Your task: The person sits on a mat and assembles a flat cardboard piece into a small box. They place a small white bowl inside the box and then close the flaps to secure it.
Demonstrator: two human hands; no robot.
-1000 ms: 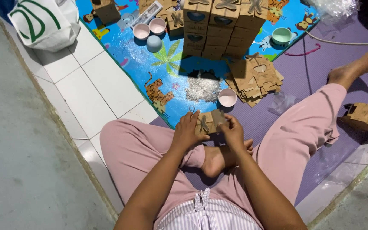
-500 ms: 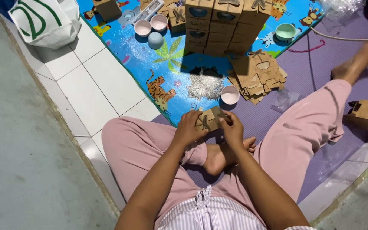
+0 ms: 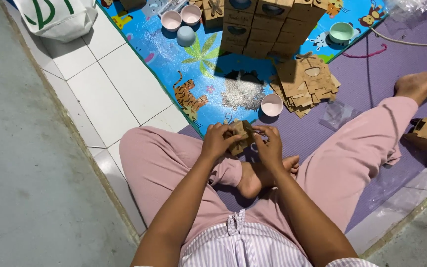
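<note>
While the person sits on the floor, the left hand [image 3: 217, 141] and right hand [image 3: 269, 147] both grip a small brown cardboard box [image 3: 239, 136], fingers [image 3: 260, 131] curled tight, near a pink bowl [image 3: 272, 105].

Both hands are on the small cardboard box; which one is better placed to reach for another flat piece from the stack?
Right, probably: the right hand lies nearer the flat stack. The left hand grips the small cardboard box from the far side.

Body as I see it: bare forearms, no sleeves reaching the fingers of left hand [image 3: 218, 141] or right hand [image 3: 269, 148]. Pink trousers [image 3: 352, 158], striped pink-white waistband with drawstring [image 3: 235, 225] well behind the fingers. Feet bare.
</note>
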